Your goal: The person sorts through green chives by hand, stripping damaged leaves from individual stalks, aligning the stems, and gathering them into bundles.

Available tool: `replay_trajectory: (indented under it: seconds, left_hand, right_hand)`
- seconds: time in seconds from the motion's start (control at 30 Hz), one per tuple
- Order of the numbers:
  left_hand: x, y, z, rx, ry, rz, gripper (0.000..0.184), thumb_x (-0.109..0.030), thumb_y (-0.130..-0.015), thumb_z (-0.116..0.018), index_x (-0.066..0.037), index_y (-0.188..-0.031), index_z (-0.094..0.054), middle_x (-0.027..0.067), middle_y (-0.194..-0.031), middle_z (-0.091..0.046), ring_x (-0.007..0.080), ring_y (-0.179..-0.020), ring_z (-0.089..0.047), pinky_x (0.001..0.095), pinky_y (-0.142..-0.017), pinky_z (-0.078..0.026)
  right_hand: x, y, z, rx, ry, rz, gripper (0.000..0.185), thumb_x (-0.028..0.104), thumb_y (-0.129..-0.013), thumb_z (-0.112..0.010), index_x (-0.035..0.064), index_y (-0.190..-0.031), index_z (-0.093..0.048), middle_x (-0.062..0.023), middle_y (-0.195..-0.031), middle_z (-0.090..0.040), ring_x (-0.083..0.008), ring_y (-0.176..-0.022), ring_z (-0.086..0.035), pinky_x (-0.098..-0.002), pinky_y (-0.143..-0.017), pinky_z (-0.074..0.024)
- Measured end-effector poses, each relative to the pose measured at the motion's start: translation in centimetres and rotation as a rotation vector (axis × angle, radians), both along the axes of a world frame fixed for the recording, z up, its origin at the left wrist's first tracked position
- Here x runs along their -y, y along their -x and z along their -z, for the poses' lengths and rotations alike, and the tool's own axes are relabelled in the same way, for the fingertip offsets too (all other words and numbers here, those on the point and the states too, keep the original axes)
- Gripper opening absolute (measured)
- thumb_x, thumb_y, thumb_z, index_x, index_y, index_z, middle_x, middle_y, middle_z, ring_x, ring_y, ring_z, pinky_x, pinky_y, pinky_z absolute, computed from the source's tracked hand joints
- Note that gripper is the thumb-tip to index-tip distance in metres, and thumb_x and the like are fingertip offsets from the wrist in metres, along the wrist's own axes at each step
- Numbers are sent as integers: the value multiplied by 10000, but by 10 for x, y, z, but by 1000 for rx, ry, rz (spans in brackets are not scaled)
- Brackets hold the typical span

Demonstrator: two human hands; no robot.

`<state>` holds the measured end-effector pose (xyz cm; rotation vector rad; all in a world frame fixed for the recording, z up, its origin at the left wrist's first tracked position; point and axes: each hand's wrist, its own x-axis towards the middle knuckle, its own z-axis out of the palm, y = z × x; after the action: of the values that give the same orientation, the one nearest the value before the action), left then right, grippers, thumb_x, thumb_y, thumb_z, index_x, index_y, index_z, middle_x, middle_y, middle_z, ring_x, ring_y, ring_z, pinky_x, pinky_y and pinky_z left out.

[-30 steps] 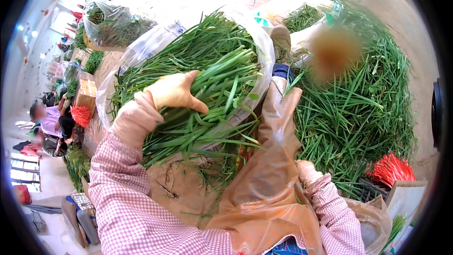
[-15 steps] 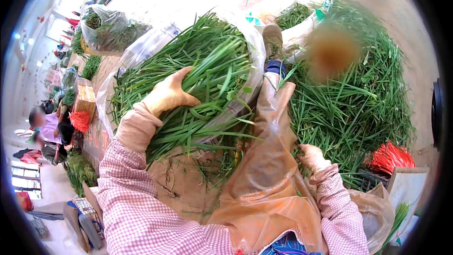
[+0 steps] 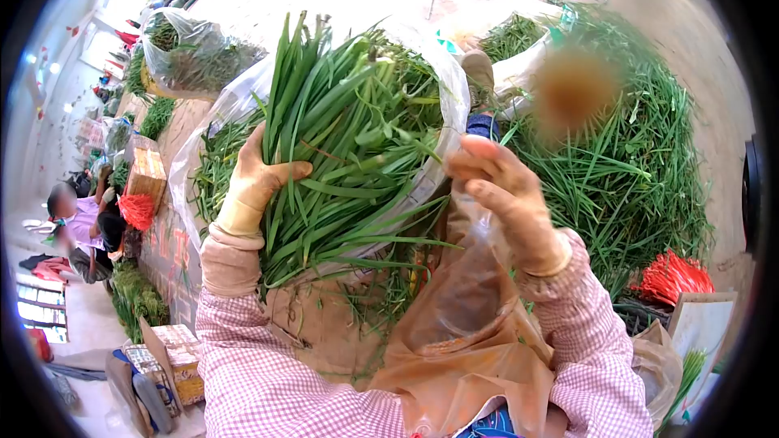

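My left hand [image 3: 258,182], in a pale glove, is closed around a bunch of garlic chives [image 3: 341,130], thumb across the near side. The bunch stands tilted above a clear plastic bag [image 3: 185,174] lined up with more loose greens. My right hand [image 3: 511,203] is raised to the right of the bunch, its fingers curled toward the thumb. A thin green stalk [image 3: 422,148] from the bunch reaches its fingertips; whatever is pinched there is too small to make out. Beneath the right hand lies a brown plastic apron [image 3: 454,341] over my leg.
A large heap of greens [image 3: 625,170] lies at the right, with red ties [image 3: 672,277] at its near edge. Another filled bag [image 3: 199,53] stands at the far left. Two people [image 3: 85,215] sit by a carton [image 3: 146,170] at left. An out-of-focus brown spot blurs the upper right.
My right hand has risen from beside my leg to the right side of the chives. My left hand has tilted the bunch more upright and now grips it.
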<state>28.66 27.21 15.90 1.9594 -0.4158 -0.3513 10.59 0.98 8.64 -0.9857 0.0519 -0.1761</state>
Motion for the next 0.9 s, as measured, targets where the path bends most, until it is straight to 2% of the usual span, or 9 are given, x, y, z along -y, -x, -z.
replay_trajectory:
  seconds: [0.1,0.17,0.23,0.3,0.4,0.57,0.7,0.8,0.9]
  left_hand:
    - [2,8,4,-22,35,13,770,-25,-551,-811,13,-1250,-491,94,-1077,-637,164,-965,-593,286,-899,-449]
    - [2,11,12,185,-121,31,823,-47,-570,-817,6,-1298,-438,105,-1104,-627,181,-1003,-588,293,-925,-442]
    - [13,27,8,275,-215,83,896,-122,-583,-838,-19,-1347,-382,152,-1181,-588,224,-1081,-573,316,-960,-434]
    - [9,33,11,396,-419,187,925,-156,-579,-849,-21,-1359,-370,179,-1217,-561,266,-1127,-553,341,-986,-418]
    - [6,34,1,353,-451,297,997,-227,-568,-866,-29,-1389,-337,210,-1259,-528,298,-1180,-517,355,-1013,-393]
    - [10,19,-38,184,-593,437,1009,-379,-595,-855,-38,-1398,-348,231,-1310,-494,298,-1240,-474,356,-1028,-374]
    - [27,6,-46,773,-623,353,1082,-515,-554,-836,-5,-1381,-360,244,-1326,-471,371,-1255,-437,415,-1051,-360]
    - [58,3,-43,780,-406,578,1149,-546,-536,-833,-6,-1405,-311,255,-1343,-446,382,-1263,-421,426,-1046,-362]
    - [86,0,-32,432,-485,576,1162,-505,-557,-850,-54,-1445,-250,234,-1380,-413,342,-1293,-390,379,-1058,-323]
  right_hand:
    - [-24,-60,6,43,-61,16,696,202,-804,-715,12,-1364,-349,-166,-1303,-469,-225,-1200,-461,-346,-1004,-383]
    - [-34,-83,7,42,-67,54,783,269,-780,-747,22,-1384,-316,-169,-1312,-451,-230,-1204,-452,-355,-1003,-382]
    - [-40,-94,-1,-60,-346,-114,834,353,-750,-767,36,-1379,-322,-157,-1291,-460,-230,-1192,-453,-364,-996,-377]
    - [-44,-102,10,-118,-375,-83,708,312,-776,-751,58,-1335,-399,-115,-1218,-525,-208,-1109,-517,-348,-929,-433]
    - [-48,-105,18,37,-555,67,464,168,-784,-724,85,-1200,-538,-38,-1018,-625,-171,-883,-616,-314,-782,-518]
    - [-53,-101,30,90,-525,136,416,100,-820,-658,71,-1211,-522,-52,-1051,-618,-178,-920,-613,-336,-811,-518]
    - [-55,-100,43,137,-572,114,407,87,-830,-625,60,-1219,-509,-67,-1080,-611,-187,-933,-612,-340,-825,-521]
    - [-60,-91,30,154,-550,125,420,100,-830,-631,55,-1228,-506,-73,-1099,-608,-186,-948,-609,-335,-833,-515]
    - [-62,-82,7,167,-496,155,440,113,-820,-662,62,-1229,-508,-72,-1103,-608,-181,-961,-602,-325,-849,-502]
